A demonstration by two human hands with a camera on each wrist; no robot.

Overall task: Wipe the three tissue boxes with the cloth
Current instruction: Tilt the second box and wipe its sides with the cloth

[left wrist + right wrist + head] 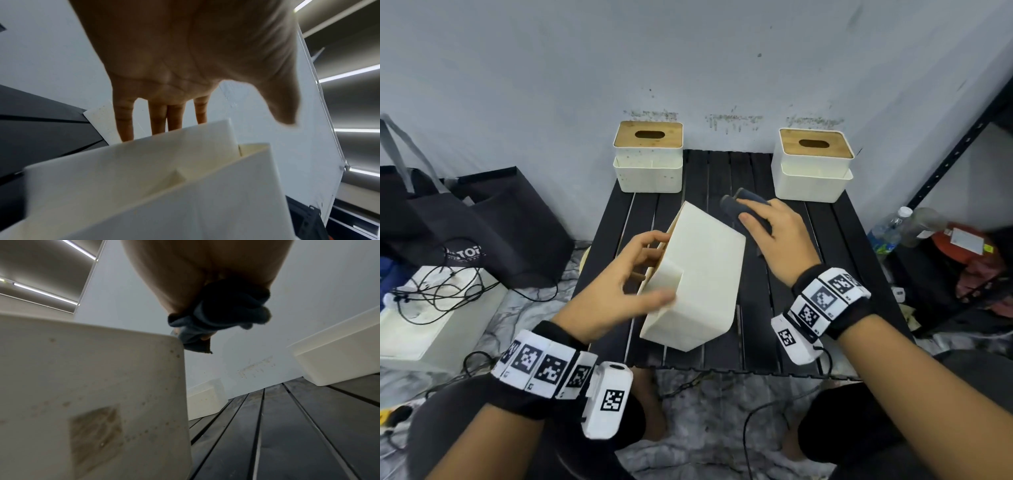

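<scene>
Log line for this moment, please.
left hand: holds tilted tissue box | right hand: grips cloth, off box | rear boxes: upright

The tilted tissue box is seen as matt cream plastic, speckled with brown grime. Wooden lids are borne by the rear boxes. The cloth appears as soft dark fabric. The table is formed of black matt slats.

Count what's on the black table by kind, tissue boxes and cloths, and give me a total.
Tissue boxes: 3, the tilted box held by the left hand, the back left box, the back right box
Cloths: 1, the dark cloth in the right hand
Total: 4
</scene>
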